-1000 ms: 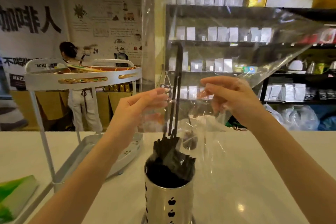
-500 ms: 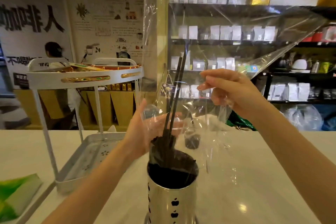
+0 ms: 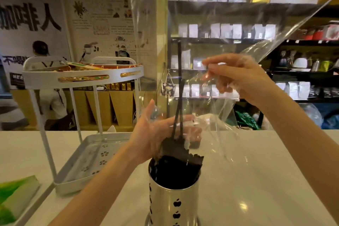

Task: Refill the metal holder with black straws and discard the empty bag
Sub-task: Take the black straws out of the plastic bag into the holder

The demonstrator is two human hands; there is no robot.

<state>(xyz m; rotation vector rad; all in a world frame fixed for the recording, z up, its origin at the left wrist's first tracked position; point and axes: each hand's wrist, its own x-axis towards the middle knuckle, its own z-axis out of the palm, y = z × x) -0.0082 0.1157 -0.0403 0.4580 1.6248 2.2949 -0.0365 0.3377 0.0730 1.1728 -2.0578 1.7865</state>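
A shiny metal holder (image 3: pixel 174 205) with apple-shaped cutouts stands on the white counter at bottom centre, packed with black straws (image 3: pixel 176 169). Two straws (image 3: pixel 178 97) stick up high above the rest, still inside a clear plastic bag (image 3: pixel 238 46) that rises to the top of the view. My left hand (image 3: pixel 156 134) wraps around the bag's lower end and the straw bundle just above the holder's rim. My right hand (image 3: pixel 238 79) pinches the bag film higher up, to the right.
A white two-tier rack (image 3: pixel 82 79) stands on the counter (image 3: pixel 266 180) to the left, its lower tray (image 3: pixel 88 159) close to my left forearm. A green booklet (image 3: pixel 14 196) lies at the far left edge. Shelves of packaged goods fill the background; a person stands far left.
My left hand dropped from the raised bag down to the straws at the holder's rim and closed around them. My right hand kept its hold on the bag film.
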